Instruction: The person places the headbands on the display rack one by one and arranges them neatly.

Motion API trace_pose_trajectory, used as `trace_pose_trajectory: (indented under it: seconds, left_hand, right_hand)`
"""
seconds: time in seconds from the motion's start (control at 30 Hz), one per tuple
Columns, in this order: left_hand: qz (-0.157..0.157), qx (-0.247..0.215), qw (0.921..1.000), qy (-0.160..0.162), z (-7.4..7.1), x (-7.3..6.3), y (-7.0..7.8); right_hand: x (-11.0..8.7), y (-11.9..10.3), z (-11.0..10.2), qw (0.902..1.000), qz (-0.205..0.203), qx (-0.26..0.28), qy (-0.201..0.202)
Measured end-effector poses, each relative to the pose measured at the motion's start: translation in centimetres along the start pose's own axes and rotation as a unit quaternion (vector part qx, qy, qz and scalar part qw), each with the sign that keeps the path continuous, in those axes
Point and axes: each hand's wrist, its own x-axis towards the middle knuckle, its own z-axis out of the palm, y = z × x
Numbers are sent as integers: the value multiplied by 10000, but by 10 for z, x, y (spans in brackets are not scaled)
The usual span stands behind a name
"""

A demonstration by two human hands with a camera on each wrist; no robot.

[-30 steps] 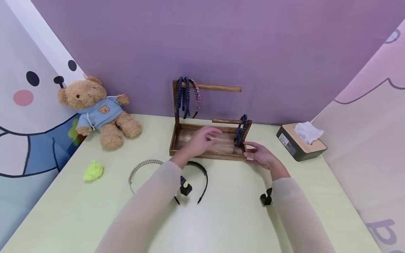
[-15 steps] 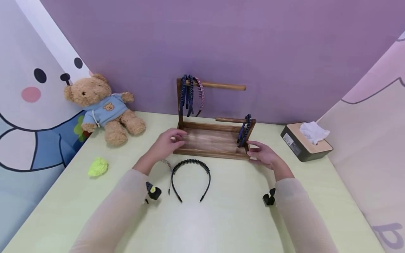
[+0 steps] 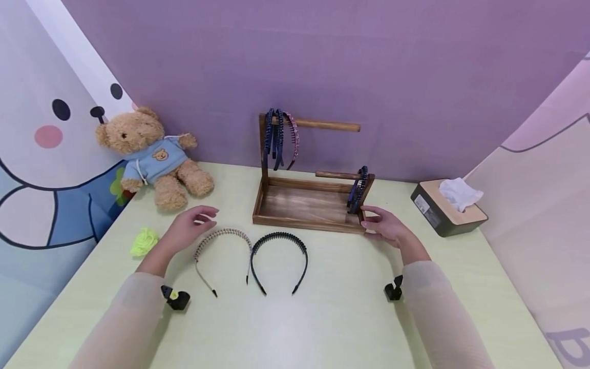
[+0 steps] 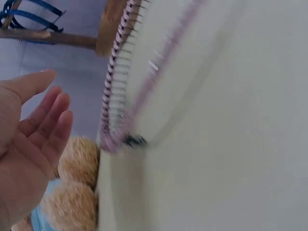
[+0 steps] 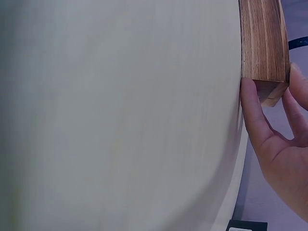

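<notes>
My left hand [image 3: 188, 229] hovers with relaxed fingers just left of a pale pink beaded headband [image 3: 224, 232] and holds nothing. In the left wrist view, this hand [image 4: 33, 139] is beside the toothed headband [image 4: 109, 82]. A black toothed headband [image 3: 279, 236] lies on the table, right of the pale one. At the right end of a wooden headband rack [image 3: 301, 222], my right hand [image 3: 386, 225] grips the tray corner. The right wrist view shows its thumb and fingers around the wooden end [image 5: 264, 43]. Dark blue headbands [image 3: 279, 141] and a pink glittery headband [image 3: 295, 138] hang from the upper rod.
More dark blue headbands [image 3: 357, 189] hang on the lower rod. A teddy bear [image 3: 154, 159] sits at the back left, near a neon yellow crumpled item [image 3: 144, 242]. A tissue box [image 3: 447, 215] stands to the right. The purple wall [image 3: 322, 61] rises behind the rack.
My left hand has moved left, from over the rack tray past its left end to beside the pale headband, which is now uncovered. My right hand stays at the rack's right corner.
</notes>
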Motion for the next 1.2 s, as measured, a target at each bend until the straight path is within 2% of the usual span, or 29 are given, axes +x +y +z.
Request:
trace_pose_trajectory:
  seconds: [0.23, 0.37, 0.5, 0.7, 0.97, 1.2]
  left_hand:
    - [-308, 239, 9991, -154, -7, -31, -18]
    - [-510, 470, 9973, -258, -13, -51, -23]
    - [-596, 484, 9963, -377, -17, -61, -25]
    - [-587, 46, 9954, -755, -18, -59, -26]
    - [-598, -390, 9907, -1162, -18, -47, -22]
    - [-717, -552, 9874, -1298, -16, -40, -16]
  right_hand:
    - [0, 3, 5, 10000, 66, 26, 13]
    - [3, 5, 10, 9999, 98, 8, -55]
    - [5, 4, 11, 9999, 101, -1, -5]
    - [3, 2, 8, 9999, 135, 0, 59]
    - [0, 1, 3, 10000, 77, 6, 51]
    - [-1, 2, -2, 10000, -30, 49, -26]
